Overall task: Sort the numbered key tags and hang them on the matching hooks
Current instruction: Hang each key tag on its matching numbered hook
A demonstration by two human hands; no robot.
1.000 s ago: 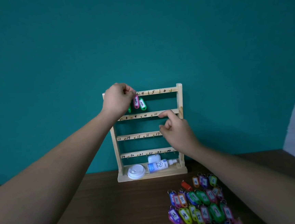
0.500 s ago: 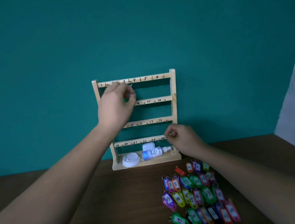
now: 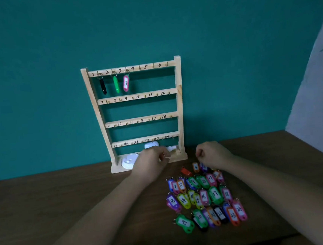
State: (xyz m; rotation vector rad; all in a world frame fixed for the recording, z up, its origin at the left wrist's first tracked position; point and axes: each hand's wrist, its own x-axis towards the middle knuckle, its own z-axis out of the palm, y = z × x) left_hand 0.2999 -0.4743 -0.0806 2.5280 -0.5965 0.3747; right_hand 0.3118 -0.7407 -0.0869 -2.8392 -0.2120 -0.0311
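A wooden hook rack (image 3: 180,105) with rows numbered 1 to 24 leans on the teal wall. On its top row hang a black tag (image 3: 103,86), a green tag (image 3: 116,84) and a pink tag marked 3 (image 3: 126,83). Several coloured numbered tags (image 3: 204,196) lie in rows on the table at the right. My left hand (image 3: 151,162) hovers low in front of the rack's base, fingers curled, nothing visible in it. My right hand (image 3: 212,154) is loosely closed just above the far end of the tag pile, beside the orange tag marked 4 (image 3: 195,166).
A white lid (image 3: 129,160), a small white case (image 3: 151,145) and a little spray bottle (image 3: 172,148) lie on the rack's bottom shelf. The brown table (image 3: 66,205) runs to a front edge near me. A pale wall stands at the right.
My left hand has let go of the top row and dropped to the rack's base, uncovering the three hung tags. My right hand moved down to the tag pile. The view tilted down.
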